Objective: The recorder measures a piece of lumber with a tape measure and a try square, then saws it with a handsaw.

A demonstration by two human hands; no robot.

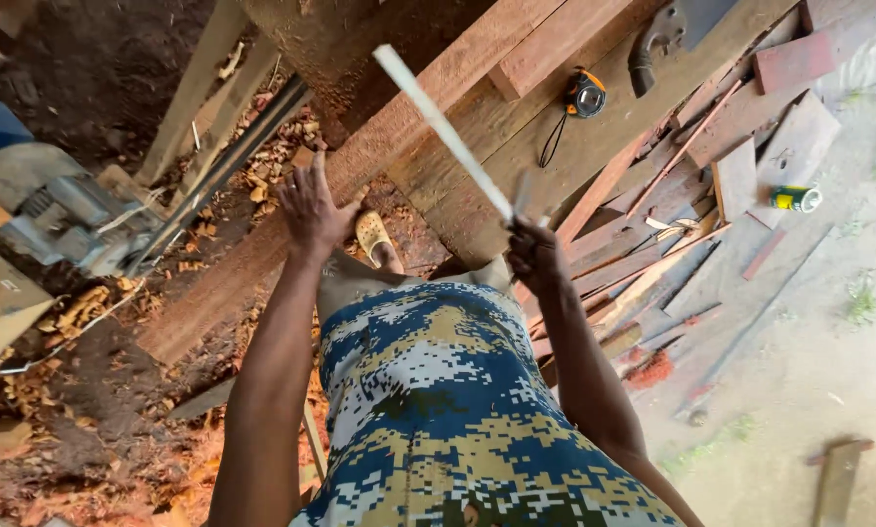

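- A long, pale flat strip, likely a straightedge or thin lath, is slanting up and away from the person, its far end reaching over the reddish planks.
- The right hand is clenching the strip's near end, fingers wrapped round it, probably so the length can be steered from one end.
- The left hand is holding nothing; it is spreading its fingers and pressing on the edge of a long red-brown board, seemingly to steady it or the body leaning over it.
- The boards are lying side by side as a rough working surface, with the person standing over them; a foot in a yellowish sandal is showing just beside the board.
- A black and orange tape measure is resting on the planks beyond the strip, kept within reach, and a dark saw handle is lying further off.
- To the left, a grey power tool is sitting among wood shavings.
- To the right, offcuts are lying scattered on the ground, with a green and yellow can on its side among them.
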